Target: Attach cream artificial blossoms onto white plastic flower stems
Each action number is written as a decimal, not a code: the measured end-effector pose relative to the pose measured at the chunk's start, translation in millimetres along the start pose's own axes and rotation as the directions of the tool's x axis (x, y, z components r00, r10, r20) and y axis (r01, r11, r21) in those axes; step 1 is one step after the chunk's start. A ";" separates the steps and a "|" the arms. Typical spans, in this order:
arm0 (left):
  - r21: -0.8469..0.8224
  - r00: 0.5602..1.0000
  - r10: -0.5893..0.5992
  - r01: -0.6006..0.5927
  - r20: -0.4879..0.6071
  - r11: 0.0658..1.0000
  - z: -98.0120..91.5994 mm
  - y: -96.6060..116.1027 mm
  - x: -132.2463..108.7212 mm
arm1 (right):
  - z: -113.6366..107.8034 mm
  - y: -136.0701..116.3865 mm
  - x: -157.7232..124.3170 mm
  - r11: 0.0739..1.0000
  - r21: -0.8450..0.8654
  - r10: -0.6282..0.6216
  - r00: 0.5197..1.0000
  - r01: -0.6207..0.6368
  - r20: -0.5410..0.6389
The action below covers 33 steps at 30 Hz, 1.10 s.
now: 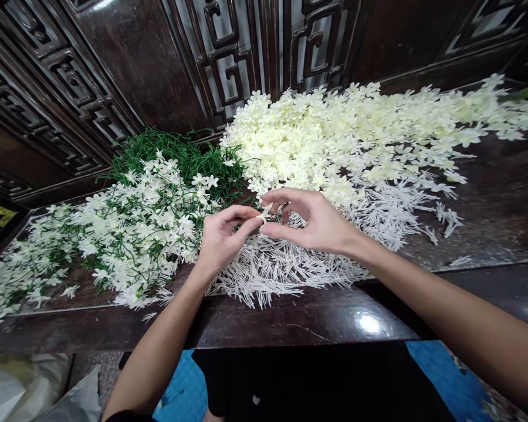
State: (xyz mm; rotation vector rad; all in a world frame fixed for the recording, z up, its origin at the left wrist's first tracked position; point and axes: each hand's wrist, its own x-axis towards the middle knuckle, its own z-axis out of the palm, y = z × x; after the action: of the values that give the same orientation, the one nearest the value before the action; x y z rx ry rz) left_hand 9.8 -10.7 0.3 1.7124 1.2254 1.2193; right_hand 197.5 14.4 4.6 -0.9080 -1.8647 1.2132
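My left hand [223, 235] pinches a small white artificial flower [266, 213] between thumb and forefinger. My right hand [310, 220] meets it from the other side, its thumb and curved fingers around the same flower. The fingertips partly hide the flower, and I cannot make out any stem in it. Both hands are above a pile of thin white spiky flower centres [286, 266]. Behind the right hand lies a large heap of loose cream-white blossoms [299, 138]. Left of my hands are white flowers on green stems [136, 234].
A tangle of bare green stems [167, 149] lies at the back, against a dark carved wooden panel [242, 53]. Everything rests on a dark wooden bench [290, 322] with a raised front edge. Pale bags [26, 384] stand at the lower left.
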 end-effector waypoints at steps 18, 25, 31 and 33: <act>-0.317 0.991 -0.119 0.096 -0.055 0.943 -2.8 2.1 5.1 | -10.6 8.1 8.8 0.981 0.105 0.179 0.974 -0.165 -0.142; -0.426 0.975 -0.223 0.200 -0.004 0.882 -5.3 -1.1 7.1 | -6.6 5.9 6.5 0.951 0.264 0.120 0.980 -0.159 0.159; -0.482 0.963 -0.261 0.258 0.063 0.837 -4.7 2.3 6.5 | -3.9 7.8 4.9 0.974 0.192 0.090 0.985 -0.118 0.146; -0.442 0.967 -0.253 0.243 0.038 0.863 -3.3 3.1 5.7 | -3.8 8.6 4.5 0.978 0.178 0.088 0.986 -0.113 0.143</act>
State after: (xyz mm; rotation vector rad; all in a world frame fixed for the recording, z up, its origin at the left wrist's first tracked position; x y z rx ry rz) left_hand 8.2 -6.2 5.9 1.1708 1.0397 1.2441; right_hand 200.0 22.5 -1.5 -0.8443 -1.7906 1.5163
